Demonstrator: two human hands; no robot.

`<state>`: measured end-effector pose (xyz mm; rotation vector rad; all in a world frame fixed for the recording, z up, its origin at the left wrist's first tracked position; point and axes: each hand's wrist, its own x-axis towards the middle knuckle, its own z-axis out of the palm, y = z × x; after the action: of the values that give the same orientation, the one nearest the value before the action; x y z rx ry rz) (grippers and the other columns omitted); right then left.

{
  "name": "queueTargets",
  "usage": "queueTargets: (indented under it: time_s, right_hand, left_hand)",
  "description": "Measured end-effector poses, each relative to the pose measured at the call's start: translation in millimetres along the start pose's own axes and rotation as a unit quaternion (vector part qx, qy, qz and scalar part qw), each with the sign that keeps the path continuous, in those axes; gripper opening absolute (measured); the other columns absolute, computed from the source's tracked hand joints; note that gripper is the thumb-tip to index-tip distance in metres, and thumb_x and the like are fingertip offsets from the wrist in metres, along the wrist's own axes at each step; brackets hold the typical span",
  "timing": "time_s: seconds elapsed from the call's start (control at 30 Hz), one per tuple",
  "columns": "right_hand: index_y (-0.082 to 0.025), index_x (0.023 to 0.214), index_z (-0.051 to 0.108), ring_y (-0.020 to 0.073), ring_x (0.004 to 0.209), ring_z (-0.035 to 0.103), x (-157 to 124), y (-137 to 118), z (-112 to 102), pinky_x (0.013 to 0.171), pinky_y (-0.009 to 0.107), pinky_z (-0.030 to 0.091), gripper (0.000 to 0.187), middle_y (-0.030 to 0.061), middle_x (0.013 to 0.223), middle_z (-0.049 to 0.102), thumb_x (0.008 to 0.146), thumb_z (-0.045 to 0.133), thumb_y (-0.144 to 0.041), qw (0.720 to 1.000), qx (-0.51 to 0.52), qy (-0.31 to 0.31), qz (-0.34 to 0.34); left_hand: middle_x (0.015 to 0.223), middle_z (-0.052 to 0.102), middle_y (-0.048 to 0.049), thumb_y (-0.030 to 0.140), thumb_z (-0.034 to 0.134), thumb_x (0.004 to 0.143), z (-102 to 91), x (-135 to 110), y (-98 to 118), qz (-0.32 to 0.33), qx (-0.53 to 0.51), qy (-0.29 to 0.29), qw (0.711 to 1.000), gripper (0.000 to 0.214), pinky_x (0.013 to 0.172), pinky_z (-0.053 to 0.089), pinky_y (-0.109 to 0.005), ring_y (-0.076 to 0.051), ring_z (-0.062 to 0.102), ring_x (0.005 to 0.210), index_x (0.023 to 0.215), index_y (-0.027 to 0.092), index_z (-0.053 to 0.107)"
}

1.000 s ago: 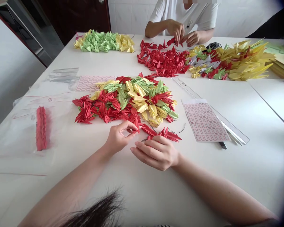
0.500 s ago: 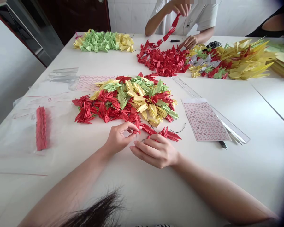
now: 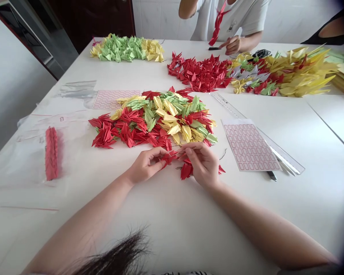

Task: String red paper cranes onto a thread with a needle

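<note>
My left hand (image 3: 145,165) pinches a folded red paper crane (image 3: 169,157) between thumb and fingers, just in front of a heap of paper cranes (image 3: 167,118) in red, yellow and green. Beside it, my right hand (image 3: 202,163) is closed in a pinch; what sits between its fingertips is too thin to make out. Partly hidden under the right hand lie more red cranes (image 3: 186,170). A dark thread end (image 3: 223,154) curls on the table to their right.
Label sheets (image 3: 250,145), a clear ruler (image 3: 286,154) and a dark-handled tool (image 3: 272,175) lie to the right. Plastic bags (image 3: 25,152) and a bagged red bundle (image 3: 51,152) are at left. Across the table, a person's hand (image 3: 232,45) rests near a red crane pile (image 3: 200,72).
My right hand has risen and turned, its fingertips now pinched beside the red crane. The left hand stays nearly in place. The person opposite has lifted the red string higher.
</note>
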<state>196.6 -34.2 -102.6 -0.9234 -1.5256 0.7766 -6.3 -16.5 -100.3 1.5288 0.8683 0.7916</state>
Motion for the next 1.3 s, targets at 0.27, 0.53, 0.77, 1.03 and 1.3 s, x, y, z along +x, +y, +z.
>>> queueTargets:
  time_s: [0.27, 0.53, 0.77, 1.03, 1.3]
  right_hand:
    - [-0.021, 0.099, 0.060, 0.0166, 0.071, 0.074, 0, -2, 5, 0.057, 0.028, 0.065, 0.025, 0.0040, 0.085, 0.073, 0.098, 0.059, -0.046, 0.988, 0.098, 0.025, 0.113]
    - [-0.021, 0.104, 0.062, 0.0141, 0.065, 0.073, -8, 1, 4, 0.060, 0.028, 0.066, 0.015, 0.0050, 0.086, 0.074, 0.102, 0.054, -0.033, 0.997, 0.032, -0.048, 0.049]
    - [-0.020, 0.107, 0.063, 0.0150, 0.069, 0.075, -12, 4, 3, 0.060, 0.028, 0.066, 0.015, 0.0057, 0.087, 0.075, 0.103, 0.049, -0.023, 0.996, -0.022, -0.072, -0.036]
    - [-0.020, 0.103, 0.067, 0.0143, 0.069, 0.074, -7, 0, 3, 0.064, 0.026, 0.065, 0.014, 0.0043, 0.085, 0.075, 0.101, 0.053, -0.019, 0.996, -0.050, -0.068, -0.042]
    - [-0.019, 0.102, 0.067, 0.0162, 0.071, 0.075, -5, 1, 7, 0.065, 0.027, 0.066, 0.014, 0.0048, 0.082, 0.076, 0.099, 0.059, -0.030, 0.993, 0.069, -0.057, 0.082]
  left_hand:
    - [0.085, 0.067, -0.0048, 0.017, 0.056, 0.080, -2.1, -3, 6, -0.013, -0.009, -0.033, 0.999, 0.014, 0.073, 0.051, -0.029, -0.018, 0.062, 0.081, 0.093, 0.019, 0.062]
    - [0.085, 0.064, -0.0042, 0.016, 0.052, 0.080, -2.5, -3, 6, -0.005, -0.002, -0.056, 0.998, 0.015, 0.074, 0.049, -0.030, -0.018, 0.059, 0.080, 0.092, 0.020, 0.060]
    - [0.086, 0.065, -0.0049, 0.017, 0.054, 0.081, -2.3, -3, 5, -0.005, -0.011, -0.063, 0.998, 0.013, 0.075, 0.049, -0.031, -0.018, 0.059, 0.081, 0.092, 0.020, 0.061]
    - [0.096, 0.068, -0.0061, 0.013, 0.052, 0.081, -1.2, -2, 2, 0.009, -0.028, -0.071, 0.997, 0.022, 0.081, 0.051, -0.030, -0.017, 0.062, 0.086, 0.100, 0.019, 0.062]
    - [0.095, 0.069, -0.0040, 0.007, 0.050, 0.075, -1.1, -2, -1, 0.018, 0.003, -0.064, 0.998, 0.031, 0.082, 0.051, -0.026, -0.016, 0.064, 0.090, 0.100, 0.016, 0.064]
